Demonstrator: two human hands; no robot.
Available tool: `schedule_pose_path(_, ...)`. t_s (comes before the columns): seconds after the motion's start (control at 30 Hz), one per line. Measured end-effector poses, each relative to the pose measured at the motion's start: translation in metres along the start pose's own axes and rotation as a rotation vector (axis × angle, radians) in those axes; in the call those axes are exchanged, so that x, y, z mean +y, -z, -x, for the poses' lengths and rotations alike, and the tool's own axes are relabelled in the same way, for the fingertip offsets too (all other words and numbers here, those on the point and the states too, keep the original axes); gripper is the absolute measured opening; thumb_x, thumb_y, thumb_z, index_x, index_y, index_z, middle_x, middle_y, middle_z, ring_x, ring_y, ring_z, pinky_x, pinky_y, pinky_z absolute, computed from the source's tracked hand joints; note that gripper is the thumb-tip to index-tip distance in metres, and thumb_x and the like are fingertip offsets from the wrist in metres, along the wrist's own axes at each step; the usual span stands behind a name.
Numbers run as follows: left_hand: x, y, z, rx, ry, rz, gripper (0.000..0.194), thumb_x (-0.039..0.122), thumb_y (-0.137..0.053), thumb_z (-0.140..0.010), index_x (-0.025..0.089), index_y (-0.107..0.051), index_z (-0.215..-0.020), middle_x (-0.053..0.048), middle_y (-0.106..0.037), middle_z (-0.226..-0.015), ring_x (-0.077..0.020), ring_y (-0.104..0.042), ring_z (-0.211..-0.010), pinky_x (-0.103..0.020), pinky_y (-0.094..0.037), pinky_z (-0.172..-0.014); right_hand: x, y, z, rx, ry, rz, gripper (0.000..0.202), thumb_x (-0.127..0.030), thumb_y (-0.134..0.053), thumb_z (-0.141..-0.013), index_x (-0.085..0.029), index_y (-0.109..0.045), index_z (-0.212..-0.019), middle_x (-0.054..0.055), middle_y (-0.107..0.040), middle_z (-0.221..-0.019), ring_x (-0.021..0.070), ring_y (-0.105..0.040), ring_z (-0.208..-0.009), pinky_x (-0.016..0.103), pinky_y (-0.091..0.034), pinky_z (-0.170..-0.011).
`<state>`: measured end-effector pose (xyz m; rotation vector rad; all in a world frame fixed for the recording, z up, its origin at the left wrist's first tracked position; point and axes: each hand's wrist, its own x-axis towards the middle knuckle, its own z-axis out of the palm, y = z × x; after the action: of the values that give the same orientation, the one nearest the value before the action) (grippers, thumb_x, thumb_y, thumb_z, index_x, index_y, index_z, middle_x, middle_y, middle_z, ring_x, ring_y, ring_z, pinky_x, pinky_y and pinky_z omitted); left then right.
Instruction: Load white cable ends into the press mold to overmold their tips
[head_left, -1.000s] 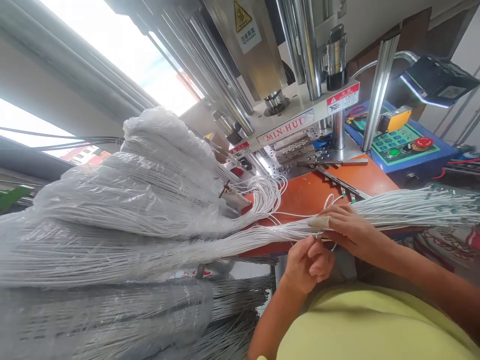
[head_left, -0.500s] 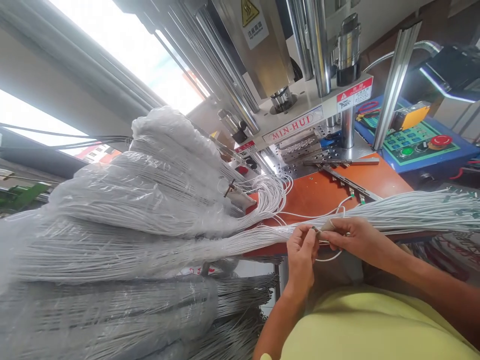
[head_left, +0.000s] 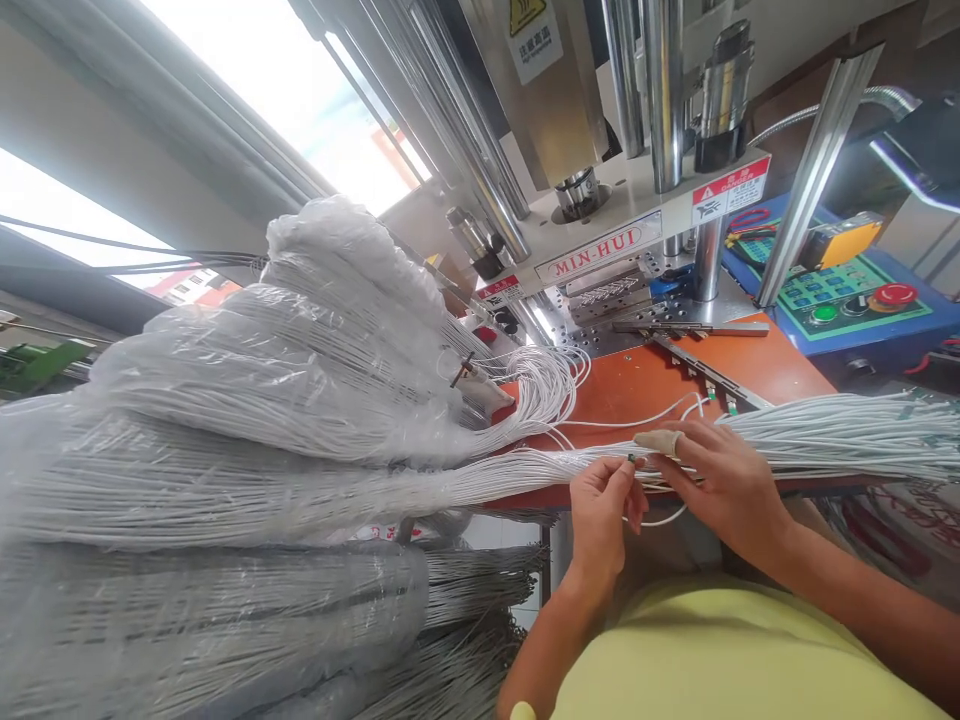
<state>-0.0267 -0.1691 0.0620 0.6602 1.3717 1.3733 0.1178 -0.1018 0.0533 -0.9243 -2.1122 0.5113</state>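
Between the thumb and forefinger of my left hand (head_left: 604,510) is the end of a white cable, with a small dark green board (head_left: 631,458) on its tip. My right hand (head_left: 712,465) hovers just to the right of that tip, fingers stretched and apart. A beige finger cot (head_left: 658,443) covers one of its fingertips. Whether its thumb touches the cable is unclear. Behind both hands a thick bundle of white cables (head_left: 810,430) runs along the orange table (head_left: 622,400). A loop of the cable hangs below my hands.
A MIN-HUI press (head_left: 600,255) stands behind the table, its metal strip fixture (head_left: 705,372) lying in front. At the right is a blue control box (head_left: 862,335) with a red emergency button (head_left: 896,295). Plastic-wrapped cable bundles (head_left: 300,400) fill the left.
My right hand has loosened its pinch at the cable end and spread its fingers, lifting the cotted one. My left hand keeps its pinch. The view has shifted slightly.
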Motion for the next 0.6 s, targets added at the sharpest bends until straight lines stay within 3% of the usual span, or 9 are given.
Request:
schedule_pose_path(0.1,-0.001,-0.002,0.001,0.032,-0.050,-0.097,0.032,0.042,-0.065,-0.086,0.012,-0.062,-0.075,0.003,-0.054,-0.050,-0.0058,-0.041,-0.038,-0.018,-0.032,-0.039,-0.003,-0.001,0.005,0.128,0.243,0.217,0.013,-0.015,-0.055,-0.093,-0.021,-0.066,-0.090,0.007,-0.072,-0.100,0.0249,-0.059,-0.094,0.039,-0.041,-0.081)
schedule_pose_path(0.17,-0.002,-0.004,0.002,0.049,-0.081,-0.148,0.033,0.043,-0.064,-0.088,0.013,-0.061,-0.075,0.002,-0.056,-0.051,-0.0061,-0.043,-0.039,-0.018,-0.035,-0.040,-0.005,-0.002,0.007,0.182,0.289,0.263,0.012,-0.012,-0.059,-0.090,-0.019,-0.064,-0.082,0.007,-0.070,-0.094,0.0229,-0.058,-0.088,0.037,-0.043,-0.078)
schedule_pose_path(0.27,-0.004,-0.007,0.004,0.061,-0.102,-0.185,0.033,0.043,-0.062,-0.089,0.013,-0.061,-0.076,0.003,-0.055,-0.052,-0.0063,-0.044,-0.041,-0.018,-0.037,-0.042,-0.007,-0.005,0.009,0.187,0.333,0.255,0.009,-0.008,-0.062,-0.088,-0.016,-0.064,-0.088,0.007,-0.068,-0.089,0.0202,-0.057,-0.080,0.033,-0.045,-0.072)
schedule_pose_path(0.47,-0.005,-0.010,0.009,0.078,-0.190,-0.270,0.026,0.038,-0.057,-0.093,0.015,-0.063,-0.084,0.002,-0.059,-0.061,-0.0086,-0.051,-0.051,-0.020,-0.045,-0.050,-0.009,-0.008,0.008,0.158,0.295,0.179,0.020,-0.006,-0.062,-0.089,-0.011,-0.063,-0.108,0.009,-0.068,-0.094,0.0209,-0.060,-0.088,0.032,-0.047,-0.081)
schedule_pose_path(0.6,-0.005,-0.010,0.012,0.046,-0.306,-0.399,0.023,0.033,-0.052,-0.096,0.016,-0.064,-0.087,0.001,-0.061,-0.067,-0.0094,-0.053,-0.058,-0.020,-0.047,-0.057,-0.007,-0.008,0.007,0.134,0.242,0.150,0.012,-0.008,-0.058,-0.093,-0.012,-0.064,-0.103,0.007,-0.066,-0.087,0.0197,-0.059,-0.082,0.031,-0.046,-0.074)
